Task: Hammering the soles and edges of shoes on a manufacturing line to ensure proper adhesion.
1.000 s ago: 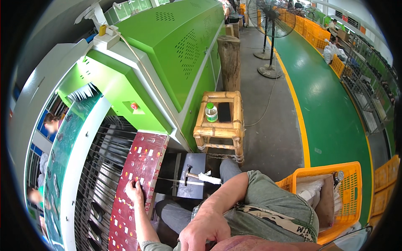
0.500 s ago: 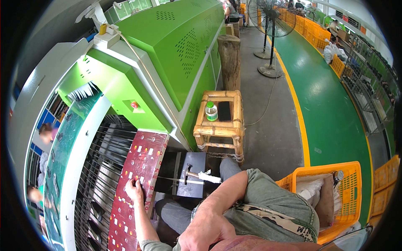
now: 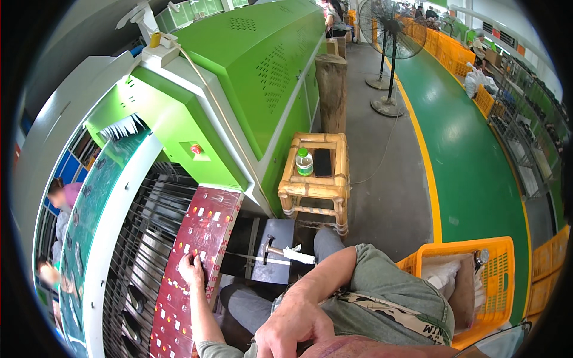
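Observation:
My left hand [image 3: 191, 270] rests on a long red panel [image 3: 206, 230] patterned with small white and yellow marks. Its fingers are loosely bent and apart, and nothing shows in them. My right hand [image 3: 292, 328] is close to my body at the lower edge, back upward, with its fingers bent down and mostly hidden. Left of the panel, several dark shoe-shaped pieces [image 3: 136, 298] lie on metal rollers [image 3: 146, 238]. A hammer [image 3: 272, 249] lies on a dark metal surface [image 3: 277, 230] ahead of my knees, its handle partly wrapped in white.
A green machine [image 3: 239, 77] with a red button [image 3: 195, 149] stands ahead. A bamboo stool [image 3: 314, 185] carries a bottle [image 3: 304, 162] and a black phone [image 3: 323, 162]. An orange crate [image 3: 504, 280] sits at my right; beyond stand fans [image 3: 390, 65]. Another person [image 3: 62, 194] is across the green belt [image 3: 89, 221].
The whole view has shifted slightly. The person across the belt has moved a little. Both my hands stay in nearly the same places.

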### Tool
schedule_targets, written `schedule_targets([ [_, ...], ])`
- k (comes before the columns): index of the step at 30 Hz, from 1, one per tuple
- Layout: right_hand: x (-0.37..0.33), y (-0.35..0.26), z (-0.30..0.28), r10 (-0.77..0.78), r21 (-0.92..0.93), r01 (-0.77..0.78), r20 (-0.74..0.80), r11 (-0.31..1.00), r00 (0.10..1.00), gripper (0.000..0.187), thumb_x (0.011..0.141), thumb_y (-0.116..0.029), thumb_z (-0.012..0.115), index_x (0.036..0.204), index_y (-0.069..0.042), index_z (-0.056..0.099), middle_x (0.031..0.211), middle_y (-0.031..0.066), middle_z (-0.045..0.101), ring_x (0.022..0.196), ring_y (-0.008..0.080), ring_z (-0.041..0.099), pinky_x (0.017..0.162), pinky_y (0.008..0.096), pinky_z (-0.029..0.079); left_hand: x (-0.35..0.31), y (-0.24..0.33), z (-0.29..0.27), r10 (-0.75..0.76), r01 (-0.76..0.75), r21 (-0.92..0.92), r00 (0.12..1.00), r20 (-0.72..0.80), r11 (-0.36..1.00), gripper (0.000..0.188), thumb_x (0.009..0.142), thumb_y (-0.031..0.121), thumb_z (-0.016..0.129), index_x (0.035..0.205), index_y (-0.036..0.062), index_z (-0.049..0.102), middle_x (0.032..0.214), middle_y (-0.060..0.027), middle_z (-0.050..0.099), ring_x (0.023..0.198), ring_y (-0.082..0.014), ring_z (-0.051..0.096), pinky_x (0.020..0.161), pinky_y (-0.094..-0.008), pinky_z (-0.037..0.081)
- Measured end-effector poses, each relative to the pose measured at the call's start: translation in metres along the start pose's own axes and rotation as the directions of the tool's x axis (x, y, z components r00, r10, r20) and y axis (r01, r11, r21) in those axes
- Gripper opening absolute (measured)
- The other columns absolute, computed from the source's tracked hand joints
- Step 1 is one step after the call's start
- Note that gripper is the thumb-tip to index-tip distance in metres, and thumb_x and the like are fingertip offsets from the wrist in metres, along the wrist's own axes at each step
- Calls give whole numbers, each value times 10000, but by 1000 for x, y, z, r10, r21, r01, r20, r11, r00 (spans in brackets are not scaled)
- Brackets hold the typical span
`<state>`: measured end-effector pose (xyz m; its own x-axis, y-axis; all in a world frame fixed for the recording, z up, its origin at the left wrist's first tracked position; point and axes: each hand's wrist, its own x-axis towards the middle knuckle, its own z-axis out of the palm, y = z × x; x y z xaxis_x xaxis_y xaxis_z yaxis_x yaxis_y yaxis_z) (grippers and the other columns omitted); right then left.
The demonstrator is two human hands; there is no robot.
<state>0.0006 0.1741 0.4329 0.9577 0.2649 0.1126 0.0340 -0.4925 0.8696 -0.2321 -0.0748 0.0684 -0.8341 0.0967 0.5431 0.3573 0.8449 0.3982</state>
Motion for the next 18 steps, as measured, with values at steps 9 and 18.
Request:
schedule_targets([
  [9, 3, 22, 7, -57, 51, 54, 49, 997, 997, 524, 969, -408, 585, 1225, 49, 598, 1275, 338, 517, 1156, 504, 512, 951, 532, 451, -1, 8, -5, 12, -13, -19, 1000, -9, 1000, 285, 770, 189, 776, 982, 18, 693, 1066, -161, 682, 1033, -343, 629, 953, -439, 485],
  [18, 2, 38, 23, -94, 29, 92, 99, 995, 991, 531, 995, -394, 557, 1247, 73, 579, 1321, 352, 506, 1205, 528, 501, 977, 533, 446, -1, 12, -10, -26, 27, -37, 999, 29, 999, 311, 772, 197, 774, 1014, 17, 696, 1124, -163, 674, 1123, -346, 598, 1018, -442, 444],
])
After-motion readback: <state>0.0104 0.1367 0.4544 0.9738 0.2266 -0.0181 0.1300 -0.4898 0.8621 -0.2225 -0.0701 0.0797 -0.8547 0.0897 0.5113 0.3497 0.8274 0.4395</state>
